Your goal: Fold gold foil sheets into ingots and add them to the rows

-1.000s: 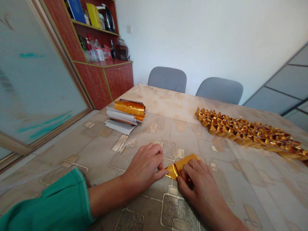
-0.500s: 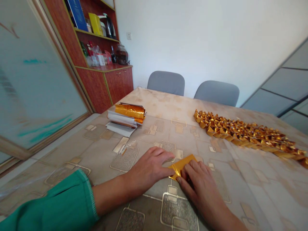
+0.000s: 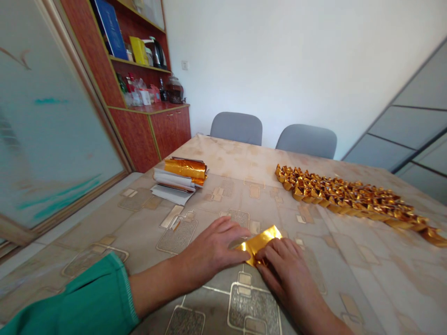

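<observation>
Since the previous view, the left end of the folded gold foil strip (image 3: 258,244) has come to reach further left, and the room sits slightly lower in the head camera's view. The strip lies flat on the worktop (image 3: 314,284) between the two hands, slanting up to the right. The right hand (image 3: 284,267) lies palm-down over the strip's lower edge, its fingers slightly spread and pressing on the foil. They hide that part of the strip, and any grip beneath them cannot be made out. The left hand (image 3: 209,249) rests open and palm-down with extended fingers, beside the strip's left end; whether they touch it cannot be told. The hands are close together, not clasped. A green sleeve (image 3: 77,298) on the left arm is cut off by the lower frame edge. Farther up the worktop lie a stack of gold foil and white paper strips (image 3: 178,179), to the left, and a long row of folded gold foil ingots (image 3: 342,197), to the right.
</observation>
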Action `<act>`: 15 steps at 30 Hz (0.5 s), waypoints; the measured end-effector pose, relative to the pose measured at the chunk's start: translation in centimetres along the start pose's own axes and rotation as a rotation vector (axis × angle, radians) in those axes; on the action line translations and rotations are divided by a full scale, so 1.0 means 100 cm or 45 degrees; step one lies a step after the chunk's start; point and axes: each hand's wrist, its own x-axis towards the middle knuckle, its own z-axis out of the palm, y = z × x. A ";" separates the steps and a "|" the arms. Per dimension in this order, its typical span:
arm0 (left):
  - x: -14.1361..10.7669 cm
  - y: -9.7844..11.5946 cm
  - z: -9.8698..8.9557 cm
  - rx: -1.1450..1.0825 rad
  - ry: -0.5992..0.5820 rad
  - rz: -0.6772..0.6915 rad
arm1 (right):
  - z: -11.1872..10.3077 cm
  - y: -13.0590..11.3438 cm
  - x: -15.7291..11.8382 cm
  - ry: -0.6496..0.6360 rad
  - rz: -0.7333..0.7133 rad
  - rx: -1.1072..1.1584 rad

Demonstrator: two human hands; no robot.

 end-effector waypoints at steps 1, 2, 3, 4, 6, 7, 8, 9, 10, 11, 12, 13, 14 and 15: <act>0.001 0.003 0.001 0.028 -0.017 0.060 | -0.001 -0.002 0.001 0.015 -0.046 -0.023; 0.002 0.005 0.001 0.047 -0.040 0.098 | -0.002 -0.004 0.001 0.022 -0.094 -0.051; 0.003 0.007 0.001 0.057 -0.059 0.126 | -0.003 -0.006 0.001 0.027 -0.146 -0.079; 0.004 0.008 0.001 0.066 -0.074 0.146 | -0.004 -0.008 0.001 0.024 -0.194 -0.106; 0.003 0.008 0.001 0.092 -0.087 0.171 | -0.006 -0.011 -0.003 0.003 -0.267 -0.146; 0.002 0.008 0.000 0.111 -0.091 0.179 | -0.006 -0.011 -0.005 -0.009 -0.289 -0.163; 0.000 0.007 -0.001 0.130 -0.096 0.185 | -0.006 -0.011 -0.008 -0.017 -0.306 -0.178; -0.002 0.007 -0.002 0.145 -0.102 0.187 | -0.006 -0.010 -0.012 -0.025 -0.317 -0.190; -0.004 0.007 -0.003 0.156 -0.108 0.184 | -0.006 -0.008 -0.015 -0.027 -0.324 -0.199; -0.007 0.007 -0.004 0.159 -0.111 0.178 | -0.007 -0.006 -0.018 -0.021 -0.332 -0.205; -0.010 0.007 -0.005 0.154 -0.109 0.168 | -0.007 -0.004 -0.020 -0.013 -0.338 -0.208; -0.014 0.006 -0.005 0.144 -0.101 0.157 | -0.007 -0.002 -0.022 -0.009 -0.342 -0.208; -0.017 0.005 -0.006 0.132 -0.092 0.144 | -0.007 0.000 -0.024 -0.008 -0.344 -0.204; -0.020 0.004 -0.007 0.121 -0.086 0.133 | -0.007 0.001 -0.025 -0.013 -0.342 -0.199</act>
